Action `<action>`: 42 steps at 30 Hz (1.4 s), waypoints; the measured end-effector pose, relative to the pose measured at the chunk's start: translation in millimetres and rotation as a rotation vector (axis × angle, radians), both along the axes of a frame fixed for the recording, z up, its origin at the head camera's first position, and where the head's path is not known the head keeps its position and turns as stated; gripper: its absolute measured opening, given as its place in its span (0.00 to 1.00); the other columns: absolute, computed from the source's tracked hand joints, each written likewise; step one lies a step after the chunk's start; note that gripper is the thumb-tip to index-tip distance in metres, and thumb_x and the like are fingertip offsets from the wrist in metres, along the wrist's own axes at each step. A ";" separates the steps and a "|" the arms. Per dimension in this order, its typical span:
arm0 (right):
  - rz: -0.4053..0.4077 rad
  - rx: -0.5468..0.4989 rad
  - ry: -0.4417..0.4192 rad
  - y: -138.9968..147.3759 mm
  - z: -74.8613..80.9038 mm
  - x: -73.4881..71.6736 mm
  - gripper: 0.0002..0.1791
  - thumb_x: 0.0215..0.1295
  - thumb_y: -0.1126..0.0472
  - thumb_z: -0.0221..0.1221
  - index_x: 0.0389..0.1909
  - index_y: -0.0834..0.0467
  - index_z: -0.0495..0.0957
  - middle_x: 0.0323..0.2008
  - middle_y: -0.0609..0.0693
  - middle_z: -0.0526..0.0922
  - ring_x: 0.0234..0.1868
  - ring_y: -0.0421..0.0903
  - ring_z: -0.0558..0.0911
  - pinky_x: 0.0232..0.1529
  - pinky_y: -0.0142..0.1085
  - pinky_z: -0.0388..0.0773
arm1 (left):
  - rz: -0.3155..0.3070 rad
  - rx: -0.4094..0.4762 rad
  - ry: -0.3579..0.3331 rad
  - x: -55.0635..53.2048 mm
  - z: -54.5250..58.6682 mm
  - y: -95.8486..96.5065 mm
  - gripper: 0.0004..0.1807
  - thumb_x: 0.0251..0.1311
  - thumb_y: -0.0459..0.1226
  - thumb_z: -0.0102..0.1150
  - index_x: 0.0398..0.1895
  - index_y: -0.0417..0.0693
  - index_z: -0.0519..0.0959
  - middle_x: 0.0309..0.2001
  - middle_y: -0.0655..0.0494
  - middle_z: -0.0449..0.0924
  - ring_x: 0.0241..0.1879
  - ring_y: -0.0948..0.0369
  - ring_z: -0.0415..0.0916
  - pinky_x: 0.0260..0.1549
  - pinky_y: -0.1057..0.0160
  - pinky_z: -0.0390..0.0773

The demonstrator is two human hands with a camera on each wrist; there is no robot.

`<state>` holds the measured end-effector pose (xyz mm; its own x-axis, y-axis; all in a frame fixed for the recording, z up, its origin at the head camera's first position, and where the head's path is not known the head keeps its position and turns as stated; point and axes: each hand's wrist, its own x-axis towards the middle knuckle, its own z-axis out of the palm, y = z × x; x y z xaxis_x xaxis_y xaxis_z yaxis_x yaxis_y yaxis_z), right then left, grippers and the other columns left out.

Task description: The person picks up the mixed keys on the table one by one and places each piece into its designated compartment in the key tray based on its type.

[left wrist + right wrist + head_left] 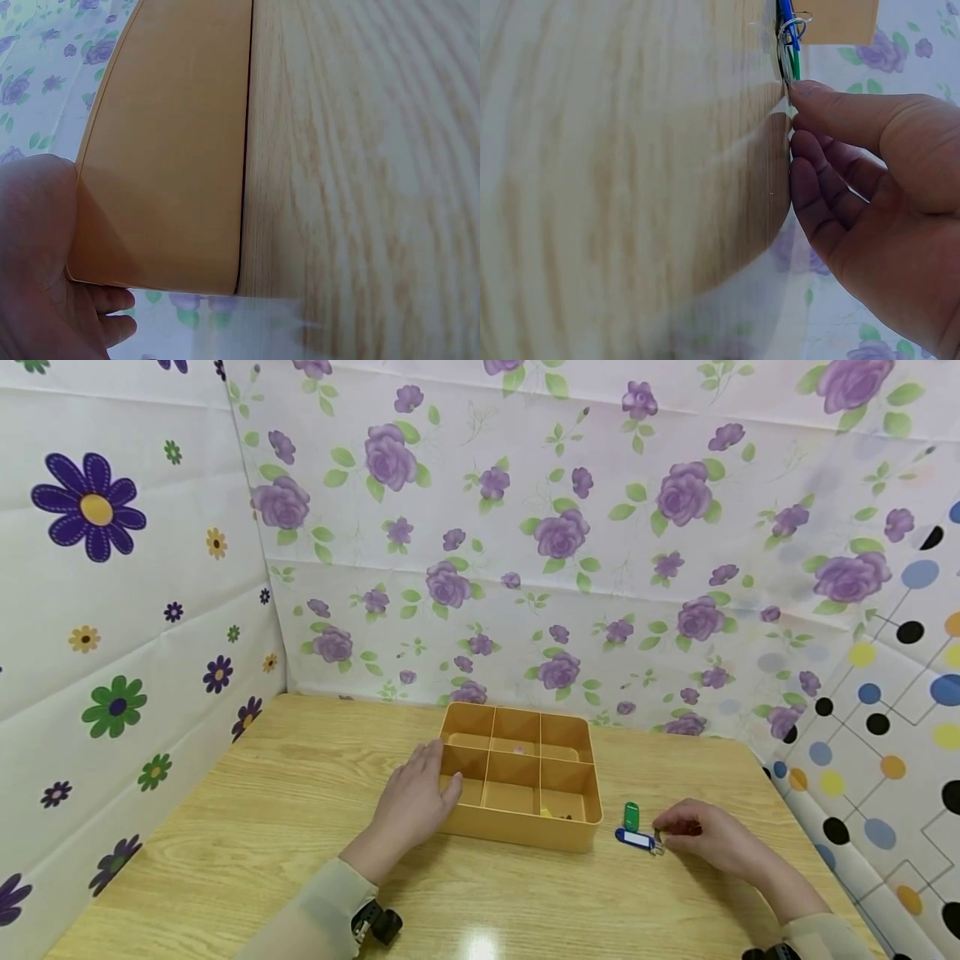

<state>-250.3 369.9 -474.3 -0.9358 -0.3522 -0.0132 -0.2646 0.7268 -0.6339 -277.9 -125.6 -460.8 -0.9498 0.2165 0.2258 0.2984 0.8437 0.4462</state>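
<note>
An orange compartment box (510, 829) stands on the table. My left hand (412, 797) grips its front left corner, thumb over the rim and fingers along the left side. In the left wrist view, the box's front wall (169, 150) runs away from the thumb. Right of the box lie a blue key tag (636, 839) with a white label and a green key tag (632, 816), with metal rings (657, 849) beside them. My right hand (712, 837) pinches the metal end of these tags between thumb and index finger. The other fingers are curled near the tabletop.
Inside the box, a small yellow piece (547, 812) and a dark bit lie in the front right compartment, and a small pink piece (519, 751) in the back middle one. Flowered cloth (480, 568) hangs behind the wooden table (300, 777), with patterned cloth at both sides.
</note>
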 end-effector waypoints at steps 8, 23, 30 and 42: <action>-0.008 -0.013 -0.012 -1.7 -2.6 0.4 0.10 0.73 0.63 0.72 0.53 0.57 0.89 0.48 0.50 0.85 0.41 0.40 0.80 0.39 0.34 0.80 | 0.004 -0.007 -0.025 -0.9 0.6 -0.2 0.45 0.85 0.57 0.45 0.89 0.34 0.53 0.86 0.38 0.56 0.86 0.41 0.50 0.81 0.35 0.57; 0.011 -0.053 -0.032 0.9 -4.5 -0.9 0.10 0.74 0.65 0.71 0.53 0.56 0.89 0.49 0.51 0.85 0.41 0.41 0.80 0.40 0.35 0.81 | -0.003 0.000 0.003 1.1 1.5 0.0 0.44 0.85 0.56 0.47 0.87 0.32 0.55 0.85 0.36 0.59 0.85 0.39 0.52 0.80 0.34 0.59; 0.022 -0.049 -0.031 1.5 -4.2 -1.5 0.11 0.75 0.64 0.71 0.55 0.55 0.90 0.48 0.50 0.84 0.40 0.41 0.78 0.39 0.35 0.80 | -0.007 0.005 0.004 1.5 2.4 -0.1 0.44 0.85 0.56 0.47 0.88 0.32 0.55 0.85 0.36 0.58 0.86 0.40 0.52 0.80 0.34 0.59; -0.019 -0.006 0.002 -1.4 -6.6 -0.3 0.05 0.72 0.62 0.74 0.44 0.53 0.89 0.42 0.48 0.84 0.38 0.40 0.79 0.38 0.34 0.79 | -0.002 -0.006 0.001 1.6 2.4 0.3 0.44 0.86 0.56 0.46 0.87 0.32 0.55 0.85 0.36 0.58 0.85 0.39 0.52 0.80 0.34 0.59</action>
<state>-250.6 368.4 -480.9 -0.9423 -0.3346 -0.0091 -0.2523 0.7278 -0.6377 -276.3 -125.3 -458.4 -0.9491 0.2199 0.2256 0.3008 0.8456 0.4411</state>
